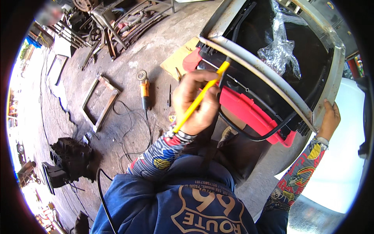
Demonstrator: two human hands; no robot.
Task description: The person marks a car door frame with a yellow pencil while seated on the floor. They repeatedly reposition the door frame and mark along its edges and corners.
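Observation:
My left hand (pixel 198 102) is closed around a long, thin yellow stick-like tool (pixel 195 103). Its upper end reaches the near edge of a grey metal frame (pixel 257 66), beside a black hose (pixel 257 139); its exact kind is unclear. My right hand (pixel 330 120) grips the near right corner of that frame. Inside the frame lies a black panel (pixel 249 37) with crumpled clear plastic wrap (pixel 278 52) on it. Below the near edge run a coil spring (pixel 259 98) and a red plastic part (pixel 249 113), with the hose looping under them.
An orange angle grinder (pixel 144 91) with a trailing cord lies on the concrete floor, beside a rusty rectangular frame (pixel 100 102). A dark metal casting (pixel 72 158) sits at left. Scrap metal (pixel 117 29) is piled at the back. A white panel (pixel 335 163) stands at right.

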